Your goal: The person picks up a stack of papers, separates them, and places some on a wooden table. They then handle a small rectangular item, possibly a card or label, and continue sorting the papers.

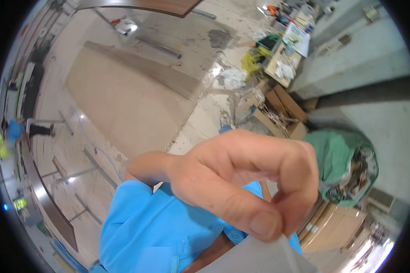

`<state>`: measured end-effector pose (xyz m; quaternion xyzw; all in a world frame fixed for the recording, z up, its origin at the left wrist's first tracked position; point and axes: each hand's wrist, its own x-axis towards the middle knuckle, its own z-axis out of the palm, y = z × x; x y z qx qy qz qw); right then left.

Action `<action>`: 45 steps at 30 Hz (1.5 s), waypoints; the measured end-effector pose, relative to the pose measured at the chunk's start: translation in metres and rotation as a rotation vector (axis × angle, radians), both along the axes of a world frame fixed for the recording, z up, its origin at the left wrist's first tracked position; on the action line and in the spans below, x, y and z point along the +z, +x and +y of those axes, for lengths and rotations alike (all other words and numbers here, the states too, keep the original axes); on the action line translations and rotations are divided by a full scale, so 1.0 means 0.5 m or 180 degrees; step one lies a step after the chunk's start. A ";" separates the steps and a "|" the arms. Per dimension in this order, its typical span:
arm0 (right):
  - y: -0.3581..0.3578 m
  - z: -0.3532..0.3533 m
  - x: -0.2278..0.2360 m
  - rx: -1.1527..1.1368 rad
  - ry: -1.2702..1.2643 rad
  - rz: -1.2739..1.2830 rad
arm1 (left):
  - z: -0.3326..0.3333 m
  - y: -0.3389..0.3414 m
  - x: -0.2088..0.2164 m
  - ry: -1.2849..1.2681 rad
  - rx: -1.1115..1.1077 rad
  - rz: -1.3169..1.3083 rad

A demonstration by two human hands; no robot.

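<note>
My left hand (241, 182) is raised close in front of the head view, with its forearm coming in from the left. Thumb and forefinger are pinched together on the edge of a thin, pale grey sheet (273, 257). The sheet hangs below the fingertips and runs out at the lower edge; whether it is film or cloth I cannot tell. Behind the hand is my blue shirt (159, 227). My right hand does not show.
A large beige board (132, 100) lies on the tiled floor. To the right are an open cardboard box (282, 113) of scraps, a stuffed green sack (337, 154) and a bench (282, 63) with clutter. Brown panels (50, 209) and metal trestles (100, 168) stand left; a person (16, 130) is farther off.
</note>
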<state>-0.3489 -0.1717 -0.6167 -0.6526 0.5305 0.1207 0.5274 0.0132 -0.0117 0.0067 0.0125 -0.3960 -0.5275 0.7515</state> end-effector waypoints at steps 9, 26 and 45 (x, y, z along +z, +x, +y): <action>0.451 -0.270 0.080 -0.0334 0.0605 -0.0343 | -0.099 0.146 0.035 -0.0053 0.0707 -0.0573; 0.906 -0.287 0.183 0.1416 0.0704 -0.0111 | 0.108 0.331 -0.309 0.3018 0.4040 -0.0950; 0.867 -0.249 0.197 0.1155 0.0875 0.0033 | 0.491 -0.173 -1.096 0.6531 0.3426 0.3256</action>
